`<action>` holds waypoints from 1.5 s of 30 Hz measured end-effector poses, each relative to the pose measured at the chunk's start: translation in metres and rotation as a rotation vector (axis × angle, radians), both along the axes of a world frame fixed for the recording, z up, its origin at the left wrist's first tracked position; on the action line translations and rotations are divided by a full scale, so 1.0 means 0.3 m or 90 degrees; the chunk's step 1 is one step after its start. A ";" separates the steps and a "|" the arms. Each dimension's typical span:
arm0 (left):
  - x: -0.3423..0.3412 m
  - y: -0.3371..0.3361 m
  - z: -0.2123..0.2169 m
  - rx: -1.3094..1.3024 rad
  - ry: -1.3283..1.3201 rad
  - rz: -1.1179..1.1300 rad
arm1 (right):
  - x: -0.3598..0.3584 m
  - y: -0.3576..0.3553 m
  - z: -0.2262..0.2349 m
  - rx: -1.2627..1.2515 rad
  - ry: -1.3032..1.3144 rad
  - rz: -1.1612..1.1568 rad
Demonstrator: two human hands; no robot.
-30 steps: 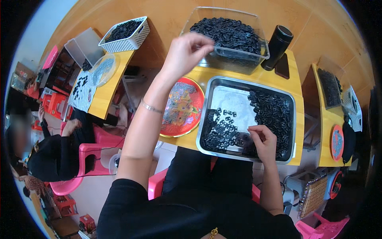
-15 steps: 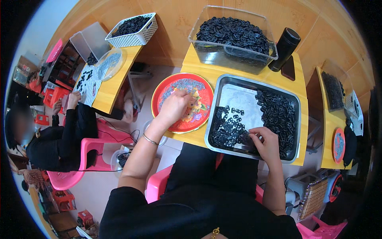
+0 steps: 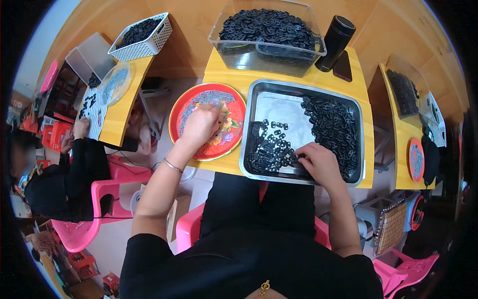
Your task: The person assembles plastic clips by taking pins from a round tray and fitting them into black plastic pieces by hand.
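Observation:
My left hand is curled over a red round tray with a floral pattern. Thin grey metal pins lie scattered on it. The left fingers are closed with their tips turned down, and what they hold is hidden. In the steel tray to the right, my right hand pinches a small black plastic piece between thumb and fingers. Just left of those fingertips lies a loose heap of similar black pieces. A larger pile fills the steel tray's right side.
Behind the trays stands a clear bin heaped with black pieces, beside a black flask and a dark phone. At the left table another person sits on a pink chair. A second side table stands at right.
The whole view has shifted, so the tables appear further left and higher. My right fingertips have moved slightly away from me in the steel tray; the left hand stays over the red tray.

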State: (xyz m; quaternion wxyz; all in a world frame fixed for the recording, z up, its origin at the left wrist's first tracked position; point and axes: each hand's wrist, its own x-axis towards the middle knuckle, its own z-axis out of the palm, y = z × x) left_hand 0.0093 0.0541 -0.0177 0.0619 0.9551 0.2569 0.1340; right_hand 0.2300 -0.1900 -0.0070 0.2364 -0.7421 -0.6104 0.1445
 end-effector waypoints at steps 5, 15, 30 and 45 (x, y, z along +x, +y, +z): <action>0.017 -0.090 0.009 -0.354 -0.231 0.047 | 0.004 0.012 -0.007 -0.019 -0.056 0.032; 0.096 -0.424 -0.019 -1.149 -0.457 -0.043 | 0.006 0.023 -0.045 -0.047 -0.050 -0.089; 0.168 -0.460 -0.051 -1.145 -0.477 -0.025 | -0.017 0.018 -0.044 0.011 0.436 -0.164; 0.185 -0.483 -0.053 -1.135 -0.569 -0.017 | -0.158 0.014 -0.002 0.212 0.667 -0.193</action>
